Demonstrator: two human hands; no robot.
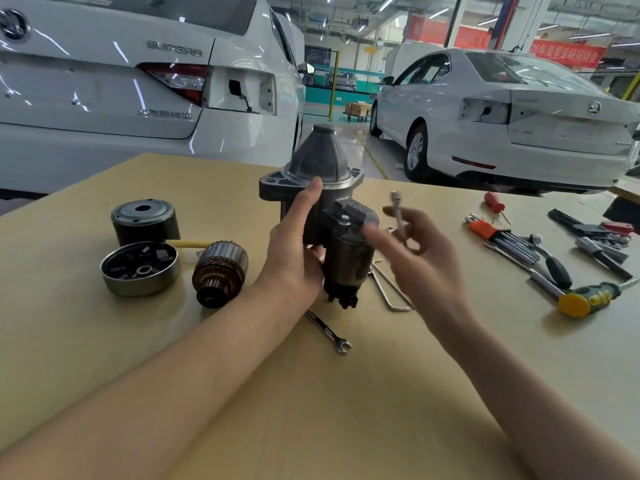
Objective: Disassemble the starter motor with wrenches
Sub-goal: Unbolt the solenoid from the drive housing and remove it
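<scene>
Left hand (294, 244) wraps the starter motor (318, 209), holding it nose-up off the table (242, 393), likely to steady it and show its solenoid side. Right hand (415, 247), blurred just right of the motor, seems to pinch a small metal tool (398, 211). Armature (220, 271) and housings lie left of the motor, presumably already removed; a wrench (329, 332) waits below.

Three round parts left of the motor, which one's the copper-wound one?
The armature, nearest the left hand. The other two, the closed can and open brush cup, are plain metal shells.

Two white cars (519, 109), two screwdrivers (595, 296), one combination wrench (327, 332), one armature (220, 271)
</scene>
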